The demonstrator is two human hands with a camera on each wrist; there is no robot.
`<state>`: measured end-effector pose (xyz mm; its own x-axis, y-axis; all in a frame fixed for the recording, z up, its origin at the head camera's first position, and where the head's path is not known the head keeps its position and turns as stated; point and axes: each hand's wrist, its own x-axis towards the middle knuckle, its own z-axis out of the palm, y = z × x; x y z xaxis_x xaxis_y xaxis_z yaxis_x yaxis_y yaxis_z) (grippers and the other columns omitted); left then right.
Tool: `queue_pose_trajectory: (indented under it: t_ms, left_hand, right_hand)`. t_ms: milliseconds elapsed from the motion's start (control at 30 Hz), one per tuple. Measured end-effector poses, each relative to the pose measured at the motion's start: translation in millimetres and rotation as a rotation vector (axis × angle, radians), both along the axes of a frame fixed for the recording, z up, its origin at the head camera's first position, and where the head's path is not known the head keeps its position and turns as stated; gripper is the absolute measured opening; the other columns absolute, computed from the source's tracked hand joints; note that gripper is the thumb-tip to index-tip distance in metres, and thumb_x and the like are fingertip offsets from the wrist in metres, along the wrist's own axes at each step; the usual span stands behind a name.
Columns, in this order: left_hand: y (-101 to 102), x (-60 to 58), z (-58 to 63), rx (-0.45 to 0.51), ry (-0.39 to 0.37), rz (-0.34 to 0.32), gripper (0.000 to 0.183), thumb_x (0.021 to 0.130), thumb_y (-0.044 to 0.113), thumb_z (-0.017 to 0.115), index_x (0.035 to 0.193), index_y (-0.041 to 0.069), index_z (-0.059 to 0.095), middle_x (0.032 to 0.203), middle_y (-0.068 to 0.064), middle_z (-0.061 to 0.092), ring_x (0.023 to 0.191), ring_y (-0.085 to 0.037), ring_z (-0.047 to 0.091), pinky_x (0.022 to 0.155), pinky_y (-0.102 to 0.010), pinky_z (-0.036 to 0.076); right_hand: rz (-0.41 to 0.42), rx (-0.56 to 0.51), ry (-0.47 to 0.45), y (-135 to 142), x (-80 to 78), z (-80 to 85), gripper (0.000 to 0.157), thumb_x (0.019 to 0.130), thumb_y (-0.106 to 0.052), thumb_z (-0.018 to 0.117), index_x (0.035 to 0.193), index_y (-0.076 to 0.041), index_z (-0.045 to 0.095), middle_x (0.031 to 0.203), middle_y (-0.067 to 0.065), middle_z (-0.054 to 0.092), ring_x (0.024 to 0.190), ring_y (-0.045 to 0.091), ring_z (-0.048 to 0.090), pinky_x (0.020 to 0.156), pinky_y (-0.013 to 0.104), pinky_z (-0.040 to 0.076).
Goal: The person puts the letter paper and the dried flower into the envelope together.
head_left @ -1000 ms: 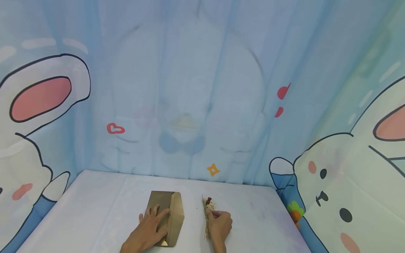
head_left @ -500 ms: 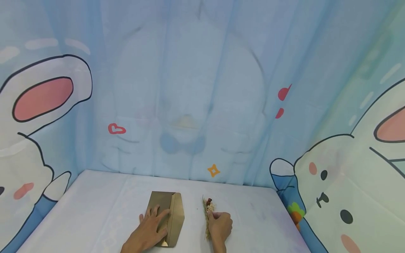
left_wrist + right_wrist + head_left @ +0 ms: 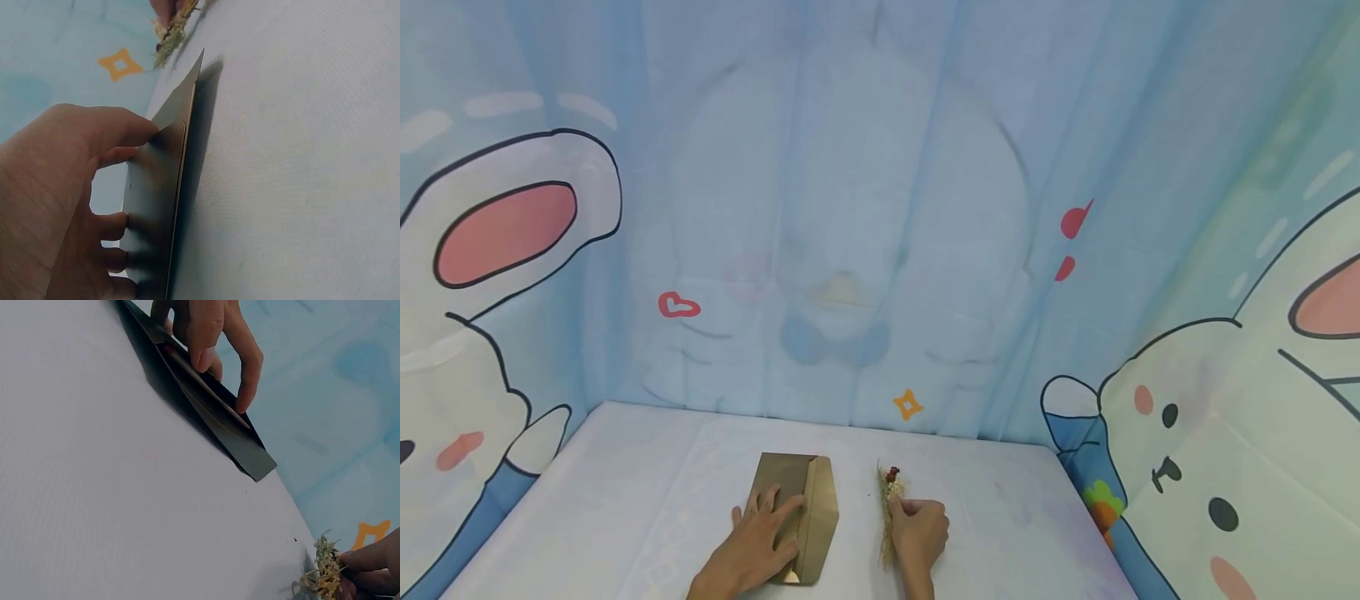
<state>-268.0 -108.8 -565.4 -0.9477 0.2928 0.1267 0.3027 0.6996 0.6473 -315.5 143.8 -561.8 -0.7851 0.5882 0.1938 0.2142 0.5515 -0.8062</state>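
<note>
A gold envelope lies on the white table in the head view, its flap folded out to the right. My left hand rests on it with fingers spread; in the left wrist view the fingertips press on its shiny face. A slit along the envelope gapes slightly in the right wrist view. To the right of it, my right hand pinches a small bunch of dried flowers between thumb and fingers. Red and cream heads point away from me and the straw-coloured stems toward me.
The white tablecloth reaches back to a pale blue curtain. Printed rabbits flank it, one on the left curtain and another on the right.
My right hand has shifted very slightly left with the dried flowers, toward the envelope. The left hand stays in place on the envelope.
</note>
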Motion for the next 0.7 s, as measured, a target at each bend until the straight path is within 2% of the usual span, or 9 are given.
queue_pose_trajectory:
  t_ms: [167, 400, 700]
  left_hand:
    - [-1.3, -0.2, 0.2, -0.012, 0.016, -0.009, 0.055, 0.099, 0.045, 0.058, 0.149, 0.022, 0.049, 0.157, -0.029, 0.036, 0.142, -0.066, 0.025, 0.100, -0.089, 0.018]
    - [-2.4, -1.9, 0.2, 0.005, -0.005, -0.019, 0.054, 0.099, 0.042, 0.058, 0.148, 0.022, 0.050, 0.157, -0.029, 0.037, 0.143, -0.064, 0.025, 0.098, -0.090, 0.017]
    - [-2.3, -5.9, -1.8, -0.016, -0.012, -0.011, 0.055, 0.099, 0.042, 0.059, 0.149, 0.024, 0.049, 0.158, -0.029, 0.035, 0.143, -0.066, 0.023, 0.100, -0.089, 0.016]
  right_hand:
    - [0.022, 0.009, 0.012, -8.4, 2.5, 4.9, 0.014, 0.078, -0.015, 0.084, 0.077, -0.002, 0.080, 0.068, 0.012, 0.074, 0.060, 0.024, 0.067, 0.063, 0.046, 0.053]
    - [0.047, 0.025, 0.021, -20.2, -0.6, 1.9, 0.013, 0.076, -0.018, 0.086, 0.073, -0.006, 0.080, 0.064, 0.007, 0.073, 0.056, 0.020, 0.064, 0.061, 0.045, 0.053]
    - [0.106, 0.030, 0.028, -37.9, -4.3, 4.1, 0.014, 0.076, -0.019, 0.086, 0.072, -0.007, 0.080, 0.063, 0.004, 0.072, 0.055, 0.015, 0.062, 0.059, 0.039, 0.051]
